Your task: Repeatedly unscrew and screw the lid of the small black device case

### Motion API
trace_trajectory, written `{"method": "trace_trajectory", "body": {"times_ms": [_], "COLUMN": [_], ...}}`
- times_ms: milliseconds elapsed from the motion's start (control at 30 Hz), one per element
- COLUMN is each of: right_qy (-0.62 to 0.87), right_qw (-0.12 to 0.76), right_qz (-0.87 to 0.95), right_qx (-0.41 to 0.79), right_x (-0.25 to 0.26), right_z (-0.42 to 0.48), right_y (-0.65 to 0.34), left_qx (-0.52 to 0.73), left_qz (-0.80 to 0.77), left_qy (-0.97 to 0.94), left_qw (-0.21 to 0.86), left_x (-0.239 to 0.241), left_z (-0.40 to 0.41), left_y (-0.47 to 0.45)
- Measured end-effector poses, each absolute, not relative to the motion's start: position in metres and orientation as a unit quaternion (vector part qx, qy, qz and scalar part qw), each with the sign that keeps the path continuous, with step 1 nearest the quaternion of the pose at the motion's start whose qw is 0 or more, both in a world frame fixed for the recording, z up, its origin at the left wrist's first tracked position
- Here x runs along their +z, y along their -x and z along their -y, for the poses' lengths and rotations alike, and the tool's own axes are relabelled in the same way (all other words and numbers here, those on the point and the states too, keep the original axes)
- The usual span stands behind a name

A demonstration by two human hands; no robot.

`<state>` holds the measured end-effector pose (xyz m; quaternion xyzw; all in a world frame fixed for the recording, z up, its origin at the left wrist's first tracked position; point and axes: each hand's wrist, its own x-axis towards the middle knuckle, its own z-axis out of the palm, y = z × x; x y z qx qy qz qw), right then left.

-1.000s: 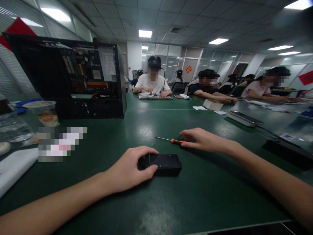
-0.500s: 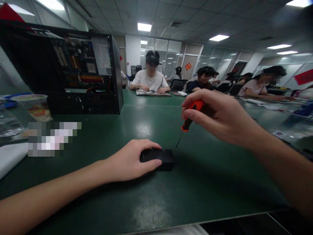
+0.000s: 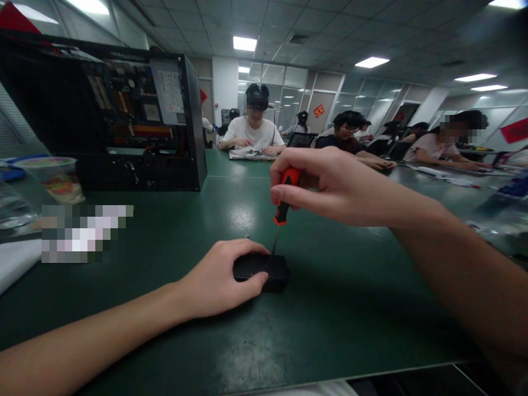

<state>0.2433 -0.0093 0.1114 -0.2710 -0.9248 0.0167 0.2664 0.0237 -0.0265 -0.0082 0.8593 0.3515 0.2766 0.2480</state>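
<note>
One black box (image 3: 277,269) lies on the green counter (image 3: 338,335), with one screwdriver (image 3: 281,212) over it. The box is oblong and dark; the screwdriver has an orange-and-black handle and a thin shaft, tip at the box's top. The left hand (image 3: 220,279) lies low — its grip spread around the box, thumb nearest. The right hand (image 3: 334,184) arches above, its grip closed round the handle.
</note>
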Motion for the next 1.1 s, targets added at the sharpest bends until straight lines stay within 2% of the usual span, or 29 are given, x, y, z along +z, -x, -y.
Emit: {"method": "trace_trajectory", "body": {"times_ms": [1100], "right_qy": [0.247], "right_qw": [0.246], "right_qz": [0.937], "right_qx": [0.031], "right_x": [0.1107], "right_z": [0.0065], "right_y": [-0.2479], "left_qx": [0.276], "left_qz": [-0.329], "left_qy": [-0.870], "left_qw": [0.243], "left_x": [-0.0114], "left_z": [0.0244], "left_y": [-0.0246]}}
